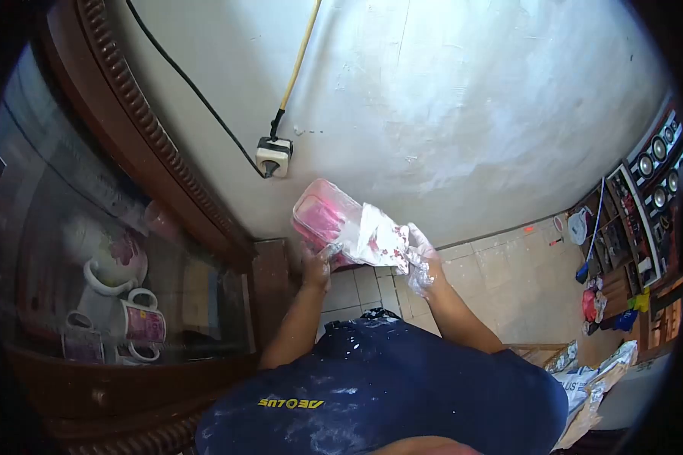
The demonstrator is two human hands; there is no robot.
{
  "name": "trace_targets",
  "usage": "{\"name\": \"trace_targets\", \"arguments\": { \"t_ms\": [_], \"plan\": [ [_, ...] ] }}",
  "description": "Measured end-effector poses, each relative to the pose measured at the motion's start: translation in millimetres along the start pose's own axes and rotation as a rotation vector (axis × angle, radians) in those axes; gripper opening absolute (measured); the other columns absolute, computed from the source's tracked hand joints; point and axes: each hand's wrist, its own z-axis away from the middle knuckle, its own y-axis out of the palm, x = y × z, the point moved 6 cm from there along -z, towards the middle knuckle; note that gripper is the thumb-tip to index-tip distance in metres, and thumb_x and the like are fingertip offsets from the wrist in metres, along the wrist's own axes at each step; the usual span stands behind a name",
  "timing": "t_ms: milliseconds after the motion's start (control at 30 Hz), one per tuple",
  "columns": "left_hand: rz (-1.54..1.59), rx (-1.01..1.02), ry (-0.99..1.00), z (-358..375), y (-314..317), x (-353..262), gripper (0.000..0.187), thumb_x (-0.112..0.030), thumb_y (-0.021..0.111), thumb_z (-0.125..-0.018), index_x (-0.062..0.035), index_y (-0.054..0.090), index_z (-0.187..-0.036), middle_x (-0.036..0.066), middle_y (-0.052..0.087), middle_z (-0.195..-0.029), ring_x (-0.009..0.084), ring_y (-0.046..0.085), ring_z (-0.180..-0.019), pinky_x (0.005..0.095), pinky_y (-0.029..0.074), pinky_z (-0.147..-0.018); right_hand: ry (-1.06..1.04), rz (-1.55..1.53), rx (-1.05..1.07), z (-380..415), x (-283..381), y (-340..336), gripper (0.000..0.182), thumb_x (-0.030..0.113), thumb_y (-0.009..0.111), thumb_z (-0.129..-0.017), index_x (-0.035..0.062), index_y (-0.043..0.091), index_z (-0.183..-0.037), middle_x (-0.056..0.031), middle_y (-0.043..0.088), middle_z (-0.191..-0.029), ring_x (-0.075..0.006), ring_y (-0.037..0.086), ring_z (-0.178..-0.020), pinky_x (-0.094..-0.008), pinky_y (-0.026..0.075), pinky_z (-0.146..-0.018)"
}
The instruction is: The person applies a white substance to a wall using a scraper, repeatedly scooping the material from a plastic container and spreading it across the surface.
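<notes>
My left hand [316,264] grips the lower edge of a pink see-through plastic container [322,214], held up in front of the white wall. Against the container's right side, my right hand [421,262] presses a crumpled white sheet with red stains [379,239]. White powder or plaster covers both hands. My dark blue shirt [387,387], also spattered white, fills the bottom of the view.
A wall socket [273,157] with a black cable and a yellow cable [300,57] sits just above the container. A wooden glass-front cabinet [167,159] with mugs [140,322] stands at left. Tiled floor [508,280], a cluttered shelf [630,227] and sacks [592,379] lie at right.
</notes>
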Motion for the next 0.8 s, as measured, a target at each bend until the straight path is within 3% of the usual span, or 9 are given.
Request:
{"name": "trace_targets", "arguments": {
  "t_ms": [133,267,300,333,433,533,600,733,800],
  "plan": [
    [0.071,0.05,-0.016,-4,2,8,0.077,-0.003,0.06,-0.075,-0.0179,0.016,-0.136,0.01,0.05,-0.116,0.0249,0.059,-0.088,0.0375,0.052,-0.064,-0.006,-0.167,0.088,-16,18,18,0.061,0.002,0.06,-0.08,0.0059,0.029,-0.133,-0.0117,0.056,-0.113,-0.0184,0.061,-0.087,-0.0274,0.05,-0.059],
    [0.049,0.044,-0.05,-11,-3,21,0.076,-0.005,0.058,-0.076,-0.018,0.015,-0.136,0.012,0.048,-0.118,0.0264,0.059,-0.089,0.0398,0.054,-0.068,-0.142,-0.133,0.255,-39,36,21,0.059,0.01,0.062,-0.079,0.007,0.032,-0.13,-0.0091,0.054,-0.114,-0.0208,0.06,-0.095,-0.0325,0.052,-0.067],
    [0.048,0.05,-0.046,-11,-4,23,0.076,-0.005,0.058,-0.076,-0.018,0.015,-0.136,0.012,0.048,-0.118,0.0264,0.059,-0.089,0.0398,0.054,-0.068,-0.146,-0.062,0.125,-44,43,25,0.059,0.013,0.061,-0.08,0.0079,0.032,-0.131,-0.0084,0.054,-0.113,-0.0206,0.06,-0.093,-0.0333,0.053,-0.068],
    [0.074,0.046,-0.071,-11,-5,26,0.075,-0.005,0.058,-0.076,-0.018,0.015,-0.136,0.012,0.048,-0.118,0.0266,0.058,-0.09,0.0405,0.054,-0.069,-0.137,-0.092,0.119,-50,50,28,0.055,0.006,0.057,-0.08,0.0088,0.034,-0.131,-0.0067,0.054,-0.111,-0.021,0.058,-0.093,-0.0329,0.051,-0.065],
    [0.08,0.056,-0.075,-2,0,20,0.074,-0.006,0.057,-0.076,-0.018,0.015,-0.136,0.013,0.047,-0.119,0.0268,0.058,-0.092,0.0411,0.054,-0.07,-0.193,-0.089,0.194,-77,81,40,0.052,0.007,0.054,-0.083,0.0086,0.035,-0.131,-0.0085,0.054,-0.113,-0.0227,0.058,-0.096,-0.035,0.052,-0.07],
    [0.007,0.111,-0.012,-2,-2,17,0.064,-0.011,0.055,-0.08,-0.0168,0.019,-0.132,0.012,0.049,-0.116,0.027,0.06,-0.089,0.0416,0.054,-0.068,-0.236,0.114,0.031,-112,120,48,0.052,0.013,0.052,-0.086,0.0079,0.032,-0.134,-0.0118,0.052,-0.118,-0.0259,0.056,-0.101,-0.0406,0.051,-0.078],
    [-0.05,0.157,0.037,-6,-9,20,0.055,-0.016,0.054,-0.083,-0.0157,0.023,-0.129,0.012,0.051,-0.112,0.0272,0.061,-0.086,0.0422,0.055,-0.066,-0.332,0.014,0.056,-139,146,59,0.048,0.012,0.053,-0.087,0.0071,0.033,-0.131,-0.0111,0.055,-0.114,-0.0258,0.06,-0.094,-0.0363,0.054,-0.069],
    [0.014,0.091,0.008,0,-18,21,0.056,-0.013,0.055,-0.08,-0.0153,0.025,-0.128,0.011,0.05,-0.113,0.0276,0.061,-0.086,0.0437,0.055,-0.065,-0.356,-0.132,0.054,-191,179,69,0.043,0.013,0.054,-0.088,0.0043,0.04,-0.127,-0.0115,0.056,-0.112,-0.0259,0.06,-0.094,-0.0377,0.053,-0.074],
    [-0.059,0.035,0.017,5,-17,14,0.06,-0.013,0.056,-0.078,-0.0156,0.024,-0.129,0.01,0.05,-0.115,0.0275,0.06,-0.089,0.0444,0.055,-0.065,-0.29,-0.069,-0.185,-215,174,53,0.038,0.013,0.054,-0.086,0.0084,0.045,-0.123,-0.0101,0.057,-0.108,-0.0269,0.058,-0.094,-0.0434,0.049,-0.081]
  ]
}}
